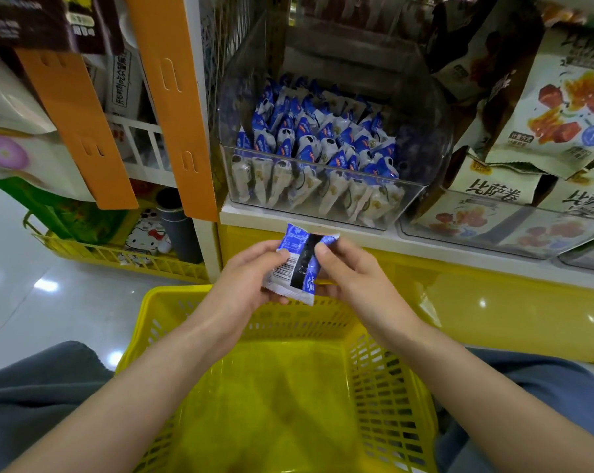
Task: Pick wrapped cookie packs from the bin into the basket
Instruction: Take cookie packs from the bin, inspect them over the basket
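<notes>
A blue and white wrapped cookie pack (pixel 297 264) is held above the far rim of the yellow basket (pixel 384 380). My left hand (pixel 251 274) grips its left edge with the thumb on the barcode side. My right hand (pixel 347 271) pinches its right edge. The pack's back, with a dark seam, faces me. A clear plastic bin (pixel 422 138) on the white shelf holds several more such cookie packs (pixel 319 141), upright in rows. The basket sits between my knees and looks empty inside.
Snack bags (pixel 558 107) fill the shelf to the right of the bin. Orange hanging strips (pixel 172 107) drop down on the left. A second yellow basket (pixel 118 257) with goods stands on the floor at the left. The glossy yellow shelf base (pixel 493 302) lies behind my basket.
</notes>
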Demonstrator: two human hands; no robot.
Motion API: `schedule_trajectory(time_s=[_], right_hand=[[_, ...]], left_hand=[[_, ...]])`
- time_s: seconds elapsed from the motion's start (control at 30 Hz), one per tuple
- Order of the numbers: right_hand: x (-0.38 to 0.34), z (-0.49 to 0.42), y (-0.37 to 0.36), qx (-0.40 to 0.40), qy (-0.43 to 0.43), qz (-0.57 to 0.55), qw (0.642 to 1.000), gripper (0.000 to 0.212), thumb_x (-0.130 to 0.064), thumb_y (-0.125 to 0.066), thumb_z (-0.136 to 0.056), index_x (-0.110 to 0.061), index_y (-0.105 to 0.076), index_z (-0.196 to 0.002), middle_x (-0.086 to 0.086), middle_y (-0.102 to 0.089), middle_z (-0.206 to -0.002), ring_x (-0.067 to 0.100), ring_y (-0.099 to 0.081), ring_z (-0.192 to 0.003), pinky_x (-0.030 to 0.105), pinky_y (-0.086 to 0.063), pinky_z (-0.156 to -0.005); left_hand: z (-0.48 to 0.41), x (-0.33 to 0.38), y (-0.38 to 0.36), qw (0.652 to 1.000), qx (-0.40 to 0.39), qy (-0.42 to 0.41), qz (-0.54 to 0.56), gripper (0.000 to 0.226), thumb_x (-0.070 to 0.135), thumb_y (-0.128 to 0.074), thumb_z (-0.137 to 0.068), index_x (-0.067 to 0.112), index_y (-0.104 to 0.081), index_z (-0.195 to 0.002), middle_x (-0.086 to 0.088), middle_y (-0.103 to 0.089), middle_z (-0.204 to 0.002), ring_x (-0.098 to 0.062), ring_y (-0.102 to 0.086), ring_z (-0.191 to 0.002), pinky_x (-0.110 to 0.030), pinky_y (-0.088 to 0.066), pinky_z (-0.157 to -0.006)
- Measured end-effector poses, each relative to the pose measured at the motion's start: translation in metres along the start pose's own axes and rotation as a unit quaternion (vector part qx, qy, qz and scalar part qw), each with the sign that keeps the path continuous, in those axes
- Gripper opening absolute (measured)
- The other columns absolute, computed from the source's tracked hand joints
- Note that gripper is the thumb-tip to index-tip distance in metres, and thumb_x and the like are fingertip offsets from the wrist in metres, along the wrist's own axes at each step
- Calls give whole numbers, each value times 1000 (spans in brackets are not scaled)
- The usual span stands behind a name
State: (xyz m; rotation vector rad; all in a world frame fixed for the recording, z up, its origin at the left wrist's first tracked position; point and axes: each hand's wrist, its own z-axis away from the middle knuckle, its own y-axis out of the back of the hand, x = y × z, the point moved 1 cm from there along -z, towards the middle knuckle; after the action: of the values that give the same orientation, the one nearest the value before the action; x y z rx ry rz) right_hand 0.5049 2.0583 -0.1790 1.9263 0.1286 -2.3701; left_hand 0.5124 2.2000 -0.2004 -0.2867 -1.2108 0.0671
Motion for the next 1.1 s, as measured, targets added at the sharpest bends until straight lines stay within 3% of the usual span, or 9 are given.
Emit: schedule_trajectory(time_s=[0.07, 0.13, 0.23, 0.4, 0.57, 0.73, 0.87, 1.0, 1.1], right_hand=[[-1, 2, 0, -9, -22, -41, 999, 27, -11, -47, -95, 3, -53, -116, 13, -66, -104, 15, -66, -81, 23, -56, -65], [0, 3, 1, 7, -26, -65, 998, 28, -10, -49, -94, 5, -51, -117, 19, -65, -108, 19, -66, -83, 24, -56, -64], [2, 0, 2, 43, -30, -74, 996, 30, -11, -51, -93, 5, -47, -118, 21, -65, -109, 21, -66, -84, 25, -57, -64], [8, -2, 0, 31, -43, -35, 998, 34, -17, -56, -90, -6, -45, -119, 5, -70, -91, 7, -66, -70, 22, -56, -65], [14, -5, 2, 36, -23, 0, 999, 23, -11, -61, -86, -16, -46, -103, 9, -67, -96, 4, -65, -64, 23, -54, -65], [21, -4, -1, 47, 24, 104, 993, 28, -15, -64, -85, -29, -42, -93, 9, -65, -99, 19, -63, -73, 34, -53, -69], [26, -1, -4, 13, 54, 185, 981, 31, -20, -68, -82, -34, -42, -94, -3, -64, -99, 0, -58, -65, 22, -51, -65], [27, -1, -6, 6, 56, 221, 974, 33, -20, -68, -82, -33, -41, -98, -4, -64, -97, 5, -59, -68, 28, -52, -68], [28, -1, -4, 12, 63, 259, 964, 34, -24, -67, -82, -31, -41, -104, -9, -64, -97, 8, -63, -74, 29, -54, -71]], left_hand=[[1, -1, -1, 998, 28, -21, -54, 16, 21, -53, -91, 19, -62, -104, 2, -70, -84, -7, -62, -67, -19, -48, -52], [1, -2, -1, 985, 68, -83, -137, 19, 23, -58, -88, 21, -55, -106, 4, -64, -101, -10, -61, -84, -22, -50, -68], [6, -3, -6, 965, 55, -144, -214, 21, 24, -64, -82, 24, -52, -100, 6, -59, -107, -12, -56, -99, -31, -47, -81], [6, -6, -7, 945, 51, -162, -280, 19, 25, -64, -84, 20, -53, -98, 7, -61, -103, -15, -60, -92, -39, -53, -76], [5, -11, -2, 928, 27, -197, -316, 9, 19, -52, -92, 28, -50, -93, 14, -62, -93, -4, -63, -83, -38, -55, -74], [2, -16, 1, 921, 42, -185, -341, 21, 19, -46, -95, 20, -51, -115, 1, -66, -94, -11, -65, -79, -42, -55, -73], [4, -17, 5, 881, 55, -211, -420, 16, 30, -46, -94, 23, -54, -106, 9, -63, -81, 1, -60, -70, -14, -47, -59], [4, -18, 5, 858, 65, -223, -457, 15, 28, -40, -96, 19, -51, -97, 8, -53, -67, -8, -51, -59, -24, -36, -50], [2, -18, 4, 868, 61, -216, -444, 13, 25, -39, -97, 21, -48, -88, 8, -50, -64, -9, -51, -58, -27, -42, -53]])
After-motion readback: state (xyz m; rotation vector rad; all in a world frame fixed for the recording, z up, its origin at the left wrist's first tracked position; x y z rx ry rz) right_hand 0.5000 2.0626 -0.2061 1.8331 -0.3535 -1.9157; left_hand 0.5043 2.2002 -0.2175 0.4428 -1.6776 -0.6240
